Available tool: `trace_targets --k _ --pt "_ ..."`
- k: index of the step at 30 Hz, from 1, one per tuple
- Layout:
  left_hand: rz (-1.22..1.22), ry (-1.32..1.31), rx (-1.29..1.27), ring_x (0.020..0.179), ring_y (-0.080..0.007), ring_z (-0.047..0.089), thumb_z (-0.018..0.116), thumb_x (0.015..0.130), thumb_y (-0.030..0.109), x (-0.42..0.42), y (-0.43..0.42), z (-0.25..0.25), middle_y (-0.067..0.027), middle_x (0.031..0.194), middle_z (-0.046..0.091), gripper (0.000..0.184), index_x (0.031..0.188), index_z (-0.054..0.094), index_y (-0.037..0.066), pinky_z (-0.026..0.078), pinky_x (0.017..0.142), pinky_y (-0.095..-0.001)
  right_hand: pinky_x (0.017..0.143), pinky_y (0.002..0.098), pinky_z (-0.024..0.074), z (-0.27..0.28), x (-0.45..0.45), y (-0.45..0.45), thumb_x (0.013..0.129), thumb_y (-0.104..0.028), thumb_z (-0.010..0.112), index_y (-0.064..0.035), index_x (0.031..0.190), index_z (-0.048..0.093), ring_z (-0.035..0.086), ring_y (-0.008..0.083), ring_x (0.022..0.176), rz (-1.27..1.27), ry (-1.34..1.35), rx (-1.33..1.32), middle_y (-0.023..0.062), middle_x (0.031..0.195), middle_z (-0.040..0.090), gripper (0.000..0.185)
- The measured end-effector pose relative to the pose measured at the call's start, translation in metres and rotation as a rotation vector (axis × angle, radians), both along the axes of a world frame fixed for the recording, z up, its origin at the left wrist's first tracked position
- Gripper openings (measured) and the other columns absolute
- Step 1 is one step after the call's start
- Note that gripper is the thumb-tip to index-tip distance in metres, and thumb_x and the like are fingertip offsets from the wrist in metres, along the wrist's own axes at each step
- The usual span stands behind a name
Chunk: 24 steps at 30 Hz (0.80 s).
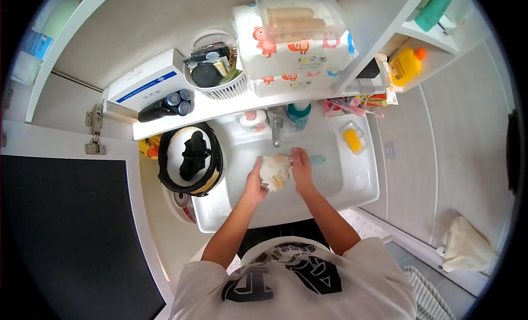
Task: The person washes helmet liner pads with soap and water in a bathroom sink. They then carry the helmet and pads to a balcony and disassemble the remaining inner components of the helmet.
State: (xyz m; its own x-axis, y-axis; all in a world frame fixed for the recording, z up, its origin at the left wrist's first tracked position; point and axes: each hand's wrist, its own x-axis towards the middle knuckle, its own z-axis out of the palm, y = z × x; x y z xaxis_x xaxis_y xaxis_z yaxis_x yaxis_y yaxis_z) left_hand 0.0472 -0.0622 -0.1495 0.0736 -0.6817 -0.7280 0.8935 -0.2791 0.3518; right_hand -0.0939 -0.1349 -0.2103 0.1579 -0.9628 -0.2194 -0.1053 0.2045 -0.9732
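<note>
A crumpled white cloth (275, 171) with yellow and orange patches is held between my two hands over the white sink (330, 185). My left hand (254, 182) grips its left side, fingers partly hidden by it. On the other side, my right hand (301, 168) has its fingers closed on the edge. The metal faucet (276, 134) stands just beyond the cloth. A small blue-green thing (318, 160) lies in the basin right of my right hand; I cannot make out what it is.
Left of the sink, a round black-rimmed container (164, 174) has a black cloth item (194, 155) in it. A yellow soap bar (352, 139) sits in a dish on the right rim. An electric shaver (165, 106) lies on the shelf above. The open cabinet door (71, 226) is at left.
</note>
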Motion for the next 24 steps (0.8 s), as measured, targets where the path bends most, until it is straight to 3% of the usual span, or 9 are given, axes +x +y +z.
trace_targets --k 2,4,5,8,14,17,20,24 --pt "-0.084 -0.015 -0.015 0.112 -0.0192 0.062 0.06 0.098 0.047 0.002 0.01 -0.027 -0.0046 0.125 0.064 0.054 0.135 0.054 0.008 0.051 0.087 -0.0366 0.057 0.0257 0.0431 0.039 0.003 -0.021 0.101 -0.038 0.054 -0.0082 0.11 0.064 0.057 0.0108 0.071 -0.12 0.049 0.023 0.0031 0.088 0.061 0.033" --pt "-0.072 -0.06 0.053 0.113 -0.0206 0.062 0.059 0.098 0.046 0.001 0.014 -0.034 -0.0041 0.127 0.063 0.051 0.135 0.054 0.011 0.051 0.091 -0.0371 0.051 0.0253 0.0389 0.084 0.001 -0.043 0.101 -0.039 0.055 -0.006 0.104 0.064 0.052 0.0099 0.062 -0.014 -0.037 0.244 0.0019 0.078 0.059 0.035" --pt "-0.067 -0.084 0.088 0.114 -0.0213 0.062 0.058 0.098 0.045 0.001 0.014 -0.037 -0.0039 0.127 0.063 0.05 0.135 0.054 0.012 0.051 0.093 -0.0374 0.048 0.0252 0.0368 0.096 0.002 -0.053 0.101 -0.04 0.055 -0.0049 0.101 0.064 0.05 0.0094 0.057 0.038 -0.082 0.355 0.0013 0.072 0.058 0.036" --pt "0.055 -0.116 0.139 0.117 -0.0226 0.061 0.056 0.099 0.042 -0.002 0.012 -0.055 -0.0032 0.128 0.063 0.048 0.138 0.052 0.015 0.05 0.096 -0.0381 0.043 0.0254 0.0312 0.102 0.014 -0.073 0.1 -0.04 0.058 -0.0045 0.088 0.062 0.042 0.0089 0.047 0.037 -0.101 0.339 -0.0007 0.058 0.05 0.038" --pt "0.148 -0.002 -0.049 0.12 -0.0249 0.059 0.054 0.096 0.034 -0.008 -0.002 -0.043 -0.0048 0.133 0.06 0.048 0.139 0.051 0.012 0.051 0.096 -0.0392 0.045 0.0278 0.0295 0.072 0.028 -0.089 0.098 -0.041 0.062 -0.0063 0.061 0.052 0.038 0.0084 0.047 -0.044 0.055 0.051 -0.0016 0.055 0.045 0.052" --pt "0.154 0.083 -0.079 0.122 -0.0267 0.058 0.054 0.095 0.032 -0.013 -0.003 -0.063 -0.0062 0.136 0.058 0.049 0.139 0.05 0.011 0.05 0.099 -0.0406 0.047 0.0287 0.0293 0.075 0.03 -0.092 0.098 -0.038 0.064 -0.0051 0.058 0.051 0.038 0.0084 0.049 -0.044 0.047 0.062 -0.0017 0.055 0.046 0.053" --pt "0.14 0.06 -0.046 0.123 -0.0277 0.058 0.054 0.095 0.031 -0.021 -0.01 -0.038 -0.0078 0.136 0.057 0.049 0.139 0.05 0.011 0.05 0.101 -0.0422 0.048 0.0292 0.0291 0.07 0.033 -0.095 0.097 -0.034 0.066 -0.0037 0.059 0.053 0.037 0.0085 0.052 -0.081 0.054 0.08 -0.0023 0.055 0.045 0.05" --pt "0.116 0.072 -0.072 0.123 -0.0284 0.057 0.056 0.094 0.028 -0.028 -0.015 -0.049 -0.0095 0.136 0.056 0.049 0.14 0.048 0.013 0.049 0.104 -0.0438 0.05 0.0297 0.029 0.071 0.035 -0.097 0.096 -0.031 0.068 -0.0032 0.059 0.054 0.037 0.0081 0.054 -0.075 0.062 0.055 -0.003 0.056 0.045 0.048"
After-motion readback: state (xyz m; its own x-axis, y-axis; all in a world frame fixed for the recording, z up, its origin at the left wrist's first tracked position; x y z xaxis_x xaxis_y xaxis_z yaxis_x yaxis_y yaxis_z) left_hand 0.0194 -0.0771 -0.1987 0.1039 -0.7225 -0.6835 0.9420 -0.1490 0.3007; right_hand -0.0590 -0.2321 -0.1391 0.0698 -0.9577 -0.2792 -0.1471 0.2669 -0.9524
